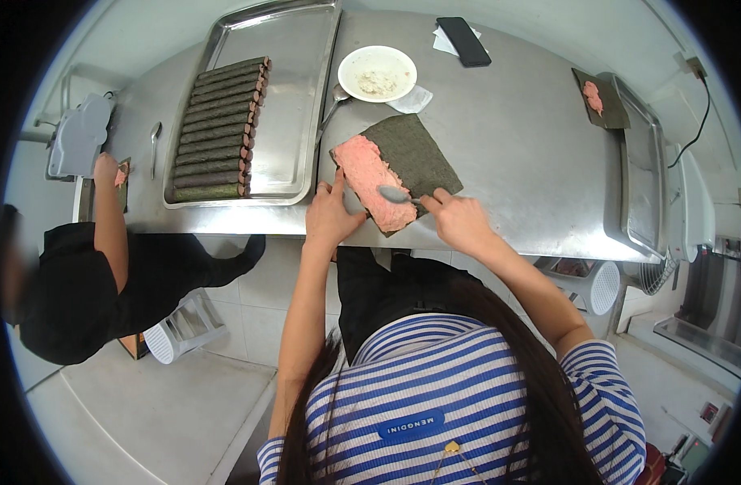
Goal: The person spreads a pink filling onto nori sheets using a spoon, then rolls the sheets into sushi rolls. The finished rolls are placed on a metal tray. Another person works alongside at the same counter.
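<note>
A dark green nori sheet [423, 153] lies on the steel table before me, its left part covered by a thick layer of pink paste [366, 171]. My right hand [459, 220] is closed round the handle of a metal spoon [393, 194], whose bowl rests on the paste near its right edge. My left hand [332, 217] lies at the sheet's near left edge with thumb and fingers apart, fingertips touching the border beside the paste. Left of it, a steel tray [294, 129] holds a row of several nori rolls [217, 129] with pink filling at their ends.
Beyond the sheet stands a white bowl [378, 74] of pale food, a spoon [335, 105] beside it. A phone [464, 42] lies farther back. Another nori sheet [609, 109] with pink paste is at far right, by a second tray [644, 174]. A co-worker [79, 275] works at left.
</note>
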The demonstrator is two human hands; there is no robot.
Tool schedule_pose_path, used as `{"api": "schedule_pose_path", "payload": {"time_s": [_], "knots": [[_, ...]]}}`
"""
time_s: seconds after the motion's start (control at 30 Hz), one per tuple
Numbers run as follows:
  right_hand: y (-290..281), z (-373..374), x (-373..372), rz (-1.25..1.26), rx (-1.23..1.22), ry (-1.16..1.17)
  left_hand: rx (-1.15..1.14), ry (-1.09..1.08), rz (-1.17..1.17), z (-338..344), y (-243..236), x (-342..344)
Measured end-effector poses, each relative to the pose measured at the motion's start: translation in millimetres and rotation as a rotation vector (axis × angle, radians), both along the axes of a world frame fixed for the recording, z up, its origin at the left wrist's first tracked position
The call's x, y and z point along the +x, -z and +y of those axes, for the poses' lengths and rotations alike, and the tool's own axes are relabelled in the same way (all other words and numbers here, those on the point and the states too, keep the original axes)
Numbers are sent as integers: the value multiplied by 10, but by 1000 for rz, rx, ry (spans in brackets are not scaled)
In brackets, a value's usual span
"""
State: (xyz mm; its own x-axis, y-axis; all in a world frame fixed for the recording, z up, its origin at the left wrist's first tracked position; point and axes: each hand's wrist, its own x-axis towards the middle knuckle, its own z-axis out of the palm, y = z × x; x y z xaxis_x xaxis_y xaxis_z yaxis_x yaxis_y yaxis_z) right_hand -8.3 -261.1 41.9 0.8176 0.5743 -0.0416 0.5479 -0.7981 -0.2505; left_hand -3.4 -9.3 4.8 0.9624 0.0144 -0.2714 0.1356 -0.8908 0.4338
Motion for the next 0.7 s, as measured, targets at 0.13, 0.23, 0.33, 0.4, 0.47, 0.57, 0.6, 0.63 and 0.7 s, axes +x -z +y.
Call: {"api": "schedule_pose_path", "payload": {"time_s": [0.13, 0.23, 0.33, 0.4, 0.47, 0.57, 0.6, 0.63, 0.7], "knots": [[68, 9, -237, 20, 10, -10, 3, 2, 1, 10, 2, -1], [89, 36, -330, 33, 4, -31, 11, 9, -17, 18, 19, -6], [117, 79, -409, 24, -3, -53, 11, 5, -9, 17, 13, -3], [114, 100, -447, 41, -9, -54, 8, 2, 3, 11, -3, 3], [77, 113, -464, 89, -13, -43, 6, 2, 6, 6, -11, 9], [-6, 69, -444, 139, 15, -59, 5, 6, 8, 11, -10, 14], [-44, 45, -429, 124, 47, -51, 4, 6, 3, 15, -8, 8], [-87, 15, -407, 109, 79, -43, 3, 7, -2, 22, 0, 2], [-156, -41, -376, 90, 120, -8, 2, 9, -4, 21, -2, -1]]}}
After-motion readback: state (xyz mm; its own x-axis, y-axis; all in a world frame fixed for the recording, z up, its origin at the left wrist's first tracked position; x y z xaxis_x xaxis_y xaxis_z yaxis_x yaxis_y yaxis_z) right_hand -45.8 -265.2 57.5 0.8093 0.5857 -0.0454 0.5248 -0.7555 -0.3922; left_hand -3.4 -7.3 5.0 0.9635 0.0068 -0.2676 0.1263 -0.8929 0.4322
